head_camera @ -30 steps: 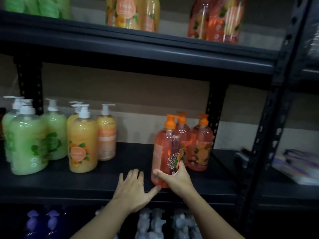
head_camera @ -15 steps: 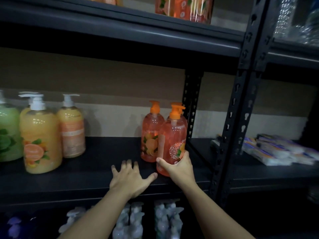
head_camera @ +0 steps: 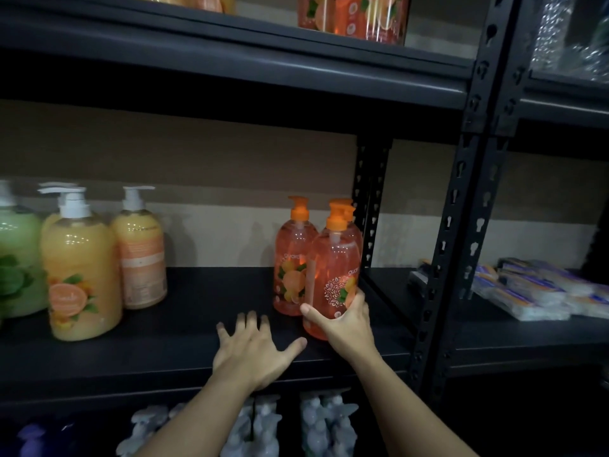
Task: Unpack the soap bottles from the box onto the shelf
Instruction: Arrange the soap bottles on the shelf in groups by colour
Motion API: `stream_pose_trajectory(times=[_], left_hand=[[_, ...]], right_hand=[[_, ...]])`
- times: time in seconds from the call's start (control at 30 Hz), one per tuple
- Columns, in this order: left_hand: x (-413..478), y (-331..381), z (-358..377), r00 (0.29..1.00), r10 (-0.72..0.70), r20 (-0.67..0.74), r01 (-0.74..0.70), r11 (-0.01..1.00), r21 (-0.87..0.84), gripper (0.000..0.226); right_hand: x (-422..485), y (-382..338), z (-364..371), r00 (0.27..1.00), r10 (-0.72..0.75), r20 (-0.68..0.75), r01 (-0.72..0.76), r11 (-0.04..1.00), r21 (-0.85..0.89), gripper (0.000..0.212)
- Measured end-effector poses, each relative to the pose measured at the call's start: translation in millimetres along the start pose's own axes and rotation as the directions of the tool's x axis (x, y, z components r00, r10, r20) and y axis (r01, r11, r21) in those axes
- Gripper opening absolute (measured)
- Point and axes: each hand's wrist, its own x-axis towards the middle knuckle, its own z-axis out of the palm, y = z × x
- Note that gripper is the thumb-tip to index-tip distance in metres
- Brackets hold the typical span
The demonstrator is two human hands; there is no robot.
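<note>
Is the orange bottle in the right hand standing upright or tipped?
Upright. The bottle stands on the shelf with its pump on top, and the right hand grips its base.

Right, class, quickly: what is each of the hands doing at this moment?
Left hand: open, fingers spread flat on the shelf, holding nothing.
Right hand: closed around the front orange soap bottle.

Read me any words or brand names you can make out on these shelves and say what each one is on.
"guard", cut off, on the rear orange bottle.
"guar", cut off, on the front orange bottle held by the right hand.
The yellow bottle label, its neighbour's back label and the wrapped packs are too blurred to read.
</note>
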Motion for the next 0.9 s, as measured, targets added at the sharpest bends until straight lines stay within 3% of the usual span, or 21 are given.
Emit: stream_pose_trajectory(times=[0.17, 0.33, 0.57, 0.67, 0.8, 0.9], left_hand=[[0, 0, 1, 1.0, -0.002, -0.005, 0.002, 1.0, -0.002, 0.108], [0, 0, 1, 1.0, -0.003, -0.009, 0.003, 1.0, 0.003, 0.108], [0, 0, 1, 1.0, -0.001, -0.01, 0.001, 1.0, 0.009, 0.108], [0, 0, 1, 1.0, -0.001, -0.006, 0.001, 1.0, 0.012, 0.108], [0, -1, 0, 1.0, 0.002, -0.011, -0.002, 1.0, 0.021, 0.108], [0, 0, 0, 1.0, 0.001, -0.009, -0.001, 1.0, 0.018, 0.109]], right_hand=[[4, 10, -11, 0.987, -0.021, 0.159, 0.0, 0.991, 0.135, 0.122], [1, 9, -8, 0.998, -0.007, 0.063, -0.003, 0.989, 0.145, 0.112], [-6, -2, 4, 0.997, 0.004, -0.072, -0.013, 0.993, -0.114, 0.124], [0, 1, 4, 1.0, 0.012, -0.018, -0.014, 0.994, -0.107, 0.126], [6, 7, -4, 0.993, 0.026, 0.119, -0.029, 0.999, 0.026, 0.128], [3, 7, -6, 0.995, 0.019, 0.094, -0.023, 0.999, 0.039, 0.127]])
